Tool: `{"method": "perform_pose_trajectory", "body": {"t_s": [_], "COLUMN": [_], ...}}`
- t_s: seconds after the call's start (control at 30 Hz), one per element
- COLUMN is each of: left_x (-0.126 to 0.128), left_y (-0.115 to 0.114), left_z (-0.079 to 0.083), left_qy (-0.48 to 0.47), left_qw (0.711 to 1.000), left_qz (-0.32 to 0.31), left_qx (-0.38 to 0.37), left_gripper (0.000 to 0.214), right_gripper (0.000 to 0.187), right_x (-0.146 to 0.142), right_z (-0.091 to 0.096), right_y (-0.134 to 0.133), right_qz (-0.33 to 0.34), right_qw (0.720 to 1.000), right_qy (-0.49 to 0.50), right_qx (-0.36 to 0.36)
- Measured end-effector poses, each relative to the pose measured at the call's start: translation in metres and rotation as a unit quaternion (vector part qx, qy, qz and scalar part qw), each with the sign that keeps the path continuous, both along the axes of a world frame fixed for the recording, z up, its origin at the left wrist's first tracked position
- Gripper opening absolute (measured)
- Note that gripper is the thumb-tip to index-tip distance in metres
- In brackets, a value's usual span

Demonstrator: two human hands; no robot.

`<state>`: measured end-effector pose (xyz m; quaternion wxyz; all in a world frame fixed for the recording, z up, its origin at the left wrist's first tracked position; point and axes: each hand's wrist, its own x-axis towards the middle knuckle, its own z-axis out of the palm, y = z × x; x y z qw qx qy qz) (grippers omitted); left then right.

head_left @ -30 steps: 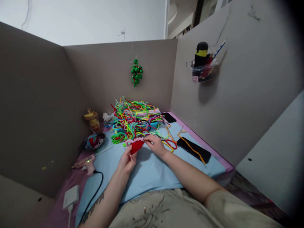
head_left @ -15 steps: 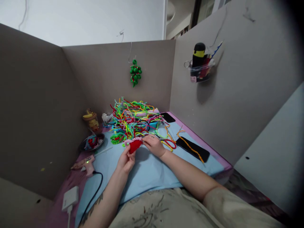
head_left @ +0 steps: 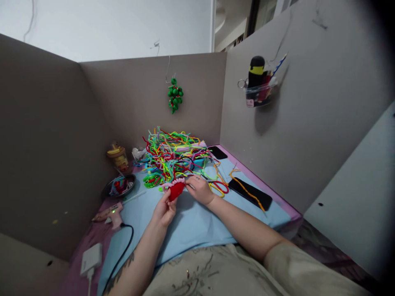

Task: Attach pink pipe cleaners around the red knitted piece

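My left hand (head_left: 165,209) is closed round the lower left of a fuzzy red piece (head_left: 176,191), thumb on its face. A scalloped pink pipe cleaner trim (head_left: 178,181) runs along the piece's top edge. At the right end of that trim, the fingers of my right hand (head_left: 199,190) are pinched together; their tips hide the exact spot they grip. Just behind the piece lies a big tangle of coloured pipe cleaners (head_left: 175,152). A green fuzzy figure with red in it (head_left: 152,180) rests left of the piece.
On the left are a pink glue gun (head_left: 112,213) with its light on, a white box (head_left: 91,259), a dark bowl (head_left: 133,187) and a yellow-brown cup (head_left: 119,158). A black phone (head_left: 250,194) lies right under an orange pipe cleaner (head_left: 247,190). Grey panels (head_left: 154,98) enclose the table.
My view has shifted very slightly. Both hands keep hold of the red piece in almost the same place, with its face turned a little.
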<state>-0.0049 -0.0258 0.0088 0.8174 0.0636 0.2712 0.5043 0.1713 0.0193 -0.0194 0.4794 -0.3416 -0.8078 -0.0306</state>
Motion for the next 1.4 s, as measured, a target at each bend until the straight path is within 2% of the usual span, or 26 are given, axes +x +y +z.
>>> {"method": "perform_pose_trajectory", "body": {"t_s": [0.23, 0.47, 0.57, 0.8, 0.93, 1.07, 1.4], "left_x": [-0.0010, -0.0004, -0.0007, -0.0033, -0.0038, -0.0038, -0.0049], "left_y": [0.0019, 0.0033, 0.0039, 0.0027, 0.0029, 0.0031, 0.0025], "left_z": [-0.0028, -0.0015, -0.0022, -0.0030, -0.0044, -0.0054, -0.0059], "left_qy": [0.006, 0.031, 0.029, 0.025, 0.028, 0.024, -0.002], "left_qw": [1.000, 0.999, 1.000, 1.000, 1.000, 1.000, 0.999], "left_qz": [-0.016, 0.010, 0.007, -0.006, -0.001, -0.013, -0.037], "left_qx": [-0.002, -0.010, -0.008, -0.004, -0.008, -0.007, 0.009], "left_gripper": [0.028, 0.029, 0.029, 0.027, 0.024, 0.025, 0.029], "right_gripper": [0.013, 0.013, 0.014, 0.011, 0.011, 0.013, 0.013], "right_x": [-0.0009, 0.0007, 0.0022, 0.0032, 0.0032, 0.0037, 0.0053], "right_z": [-0.0002, 0.0009, 0.0006, 0.0035, 0.0053, 0.0061, 0.0025], "right_y": [0.0006, 0.0007, 0.0010, 0.0000, -0.0006, -0.0005, 0.0034], "right_qz": [-0.008, 0.057, 0.063, 0.087, 0.090, 0.087, 0.061], "right_qw": [1.000, 0.997, 0.997, 0.989, 0.986, 0.991, 0.998], "right_qy": [0.015, 0.050, 0.055, 0.077, 0.087, 0.057, -0.005], "right_qx": [0.026, 0.011, 0.004, -0.094, -0.113, -0.090, 0.032]}}
